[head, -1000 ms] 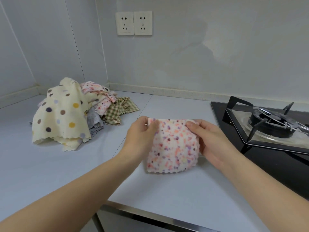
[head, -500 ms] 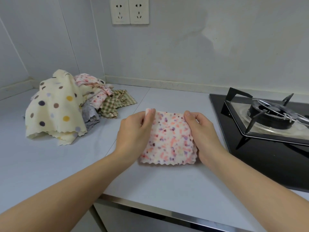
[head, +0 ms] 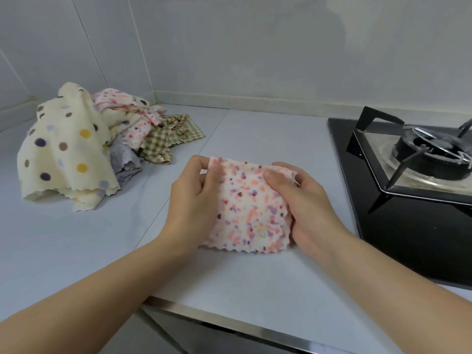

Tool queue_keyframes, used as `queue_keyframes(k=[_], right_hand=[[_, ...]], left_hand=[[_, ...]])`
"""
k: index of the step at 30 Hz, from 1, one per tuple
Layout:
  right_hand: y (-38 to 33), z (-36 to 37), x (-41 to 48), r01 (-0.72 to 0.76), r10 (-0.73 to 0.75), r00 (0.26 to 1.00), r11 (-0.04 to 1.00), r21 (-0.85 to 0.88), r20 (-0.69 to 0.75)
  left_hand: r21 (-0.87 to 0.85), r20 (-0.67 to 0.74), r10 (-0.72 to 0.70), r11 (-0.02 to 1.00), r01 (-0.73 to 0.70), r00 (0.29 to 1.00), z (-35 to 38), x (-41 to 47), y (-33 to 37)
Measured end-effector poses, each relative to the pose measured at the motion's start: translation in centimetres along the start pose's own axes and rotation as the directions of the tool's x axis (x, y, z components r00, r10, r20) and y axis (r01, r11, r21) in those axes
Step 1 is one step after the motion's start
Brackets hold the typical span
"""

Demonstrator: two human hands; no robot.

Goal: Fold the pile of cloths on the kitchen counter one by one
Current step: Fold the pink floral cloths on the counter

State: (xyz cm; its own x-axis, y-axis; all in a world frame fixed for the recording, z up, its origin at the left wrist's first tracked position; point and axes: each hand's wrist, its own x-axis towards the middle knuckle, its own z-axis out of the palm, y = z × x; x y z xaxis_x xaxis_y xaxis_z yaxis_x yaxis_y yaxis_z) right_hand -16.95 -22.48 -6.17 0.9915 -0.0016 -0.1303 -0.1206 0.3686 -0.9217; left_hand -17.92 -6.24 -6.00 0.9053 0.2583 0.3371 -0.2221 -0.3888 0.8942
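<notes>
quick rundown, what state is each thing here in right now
pink speckled scallop-edged cloth: folded over, held by both hands
left hand: pinches the cloth's far left corner
right hand: grips the cloth's right edge
heap of patterned cloths: crumpled, unfolded
black gas burner: unlit, nothing on it

Hands: two, left hand and right hand; speckled cloth outside the heap: one; pile of cloths: one, four patterns showing, exact count hidden; gas burner: one; surface: one
</notes>
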Motion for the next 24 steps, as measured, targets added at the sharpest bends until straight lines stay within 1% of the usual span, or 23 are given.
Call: queue_keyframes(k=[3,4,6,7,9,10,12,14,16,18,19,20,21,22,23,24], right_hand=[[-0.6,0.4,-0.4,-0.216,0.203,0.973,0.969,0.122,0.108],[-1.0,0.6,-0.7,-0.261,0.244,0.961,0.955,0.142,0.126],[-1.9,0.6,-1.0,-0.261,0.248,0.962,0.958,0.116,0.115],[-2.7,0.6,-1.2,-0.234,0.227,0.97,0.97,0.066,0.09],[-4.4,0.6,-1.5,-0.115,0.118,0.993,0.985,-0.132,0.021],[-5.4,0.5,-1.7,-0.028,0.024,1.0,0.968,-0.248,-0.016],[-8.4,0.6,-2.4,0.125,-0.174,0.981,0.899,-0.42,-0.081],[-11.3,0.6,-3.6,0.205,-0.282,0.956,0.838,-0.505,-0.081],[-14.2,-0.4,-4.9,0.222,-0.308,0.949,0.797,-0.562,-0.063],[-17.2,-2.4,-6.2,0.215,-0.295,0.955,0.752,-0.623,-0.026],[-18.9,-3.9,-7.1,0.198,-0.272,0.962,0.752,-0.629,-0.022],[-20.4,-5.4,-8.0,0.167,-0.242,0.969,0.785,-0.597,-0.047],[-22.3,-8.5,-9.8,0.117,-0.213,0.97,0.828,-0.549,-0.113],[-23.7,-10.8,-11.2,0.061,-0.162,0.974,0.862,-0.504,-0.158],[-24.0,-11.7,-11.5,0.003,-0.094,0.982,0.877,-0.481,-0.164],[-24.3,-12.4,-11.9,-0.047,-0.042,0.985,0.863,-0.503,-0.165]], left_hand=[[0.015,0.007,-0.026,1.0,0.026,1.0,-0.5,0.4,0.7],[0.007,0.007,-0.042,0.999,0.042,0.999,-0.5,0.4,1.3],[-0.012,0.035,-0.079,0.997,0.08,0.996,-0.6,0.6,2.6],[0.005,0.071,-0.102,0.995,0.102,0.992,-0.5,0.8,3.6],[0.075,0.127,-0.125,0.99,0.116,0.984,-0.3,1.2,5.4],[0.109,0.118,-0.141,0.986,0.128,0.983,-0.1,1.5,6.4],[0.173,0.059,-0.162,0.973,0.149,0.985,0.3,1.8,9.5],[0.221,0.028,-0.15,0.965,0.14,0.988,0.8,1.3,12.9],[0.219,0.037,-0.214,0.955,0.201,0.976,1.5,0.8,16.2],[0.17,0.083,-0.309,0.941,0.292,0.947,2.6,0.2,18.6],[0.139,0.125,-0.337,0.937,0.32,0.933,3.6,-0.5,20.1],[0.112,0.173,-0.345,0.937,0.33,0.922,4.7,-1.2,21.3],[0.088,0.235,-0.333,0.943,0.321,0.913,7.1,-3.1,23.7],[0.07,0.255,-0.333,0.943,0.326,0.908,9.0,-4.8,25.5],[0.057,0.228,-0.335,0.942,0.331,0.914,10.0,-5.5,26.0],[0.061,0.179,-0.347,0.938,0.342,0.92,11.2,-6.1,26.5]])
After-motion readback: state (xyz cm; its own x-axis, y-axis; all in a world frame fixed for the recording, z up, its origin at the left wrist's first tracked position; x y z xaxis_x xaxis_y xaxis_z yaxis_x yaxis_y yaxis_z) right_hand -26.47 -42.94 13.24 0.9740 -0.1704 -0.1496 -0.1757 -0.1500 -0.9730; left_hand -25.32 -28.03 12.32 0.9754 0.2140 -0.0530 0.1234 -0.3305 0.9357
